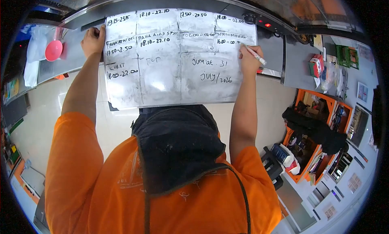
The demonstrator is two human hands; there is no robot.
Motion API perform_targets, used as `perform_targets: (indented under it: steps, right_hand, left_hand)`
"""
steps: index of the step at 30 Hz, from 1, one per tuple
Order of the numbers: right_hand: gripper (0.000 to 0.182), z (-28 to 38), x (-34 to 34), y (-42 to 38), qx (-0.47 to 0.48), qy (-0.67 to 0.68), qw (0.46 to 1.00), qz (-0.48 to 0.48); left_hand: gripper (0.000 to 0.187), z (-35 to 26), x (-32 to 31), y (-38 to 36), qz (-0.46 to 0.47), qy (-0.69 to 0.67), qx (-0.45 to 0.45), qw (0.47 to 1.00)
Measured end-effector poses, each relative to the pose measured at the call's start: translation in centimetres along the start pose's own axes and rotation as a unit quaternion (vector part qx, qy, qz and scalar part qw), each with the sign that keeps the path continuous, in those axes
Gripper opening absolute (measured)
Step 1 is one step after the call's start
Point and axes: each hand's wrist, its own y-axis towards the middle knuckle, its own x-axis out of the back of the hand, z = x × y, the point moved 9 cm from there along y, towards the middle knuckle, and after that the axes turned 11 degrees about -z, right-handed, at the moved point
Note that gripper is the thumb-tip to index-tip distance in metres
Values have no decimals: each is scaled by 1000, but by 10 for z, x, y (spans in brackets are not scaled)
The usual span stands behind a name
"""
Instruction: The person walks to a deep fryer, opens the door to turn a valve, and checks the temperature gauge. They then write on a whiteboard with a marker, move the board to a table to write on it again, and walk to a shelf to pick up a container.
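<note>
A whiteboard (162, 82) with handwritten names and time ranges in black leans from the counter toward my body. My left hand (94, 41) is closed at its upper left edge, with the fingertips at the rim. In my right hand (251, 60) is a white marker (256, 55) with red print, held like a pen. That hand is over the board's right edge, near the "16.00 - 00." entry. The lower right part of the board reads "Jum'at 31 July/2026". Whether the marker's tip touches the surface is hard to make out.
A pink ladle-like scoop (54, 51) and plastic bags (35, 45) lie on the counter at left. On the right are a red box (316, 66), a green crate (347, 56) and an orange shelf (298, 98). A machine with a red light (268, 25) stands behind the board.
</note>
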Motion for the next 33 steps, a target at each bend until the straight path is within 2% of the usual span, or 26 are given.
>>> perform_targets:
  steps: [14, 17, 20, 23, 25, 26, 27, 29, 31, 33]
  right_hand:
    - [26, -5, 7, 5, 4, 14, 1000, -28]
    - [24, -6, 8, 5, 43, 16, 999, -22]
    - [25, -6, 13, 6, 77, -11, 994, -73]
    - [24, -12, 22, 11, -8, 39, 994, -97]
    - [21, -10, 43, 16, -3, 106, 989, -104]
    - [20, 0, 57, 11, -11, 162, 980, -119]
    - [20, 12, 70, 6, -16, 220, 966, -136]
    - [19, 36, 93, -15, 1, 216, 968, -126]
    - [20, 43, 118, -36, 14, 211, 971, -111]
    - [22, 31, 137, -56, 25, 208, 974, -82]
  left_hand:
    - [44, -3, 2, 0, -10, -12, -1, 1000]
    - [44, -2, 3, -2, -6, -15, 6, 1000]
    - [44, -2, 4, 1, -12, -26, 7, 1000]
    - [43, -3, 4, 2, -28, -11, -4, 1000]
    - [40, -4, 9, -1, -26, -6, 10, 1000]
    - [30, -2, 14, -3, -68, -99, 12, 993]
    - [25, 16, 11, -5, -73, -184, 64, 978]
    - [17, 47, 4, -8, -74, -353, 159, 919]
    - [15, 66, 12, -29, -136, -540, 305, 773]
    - [14, 61, 42, -42, -151, -481, 226, 833]
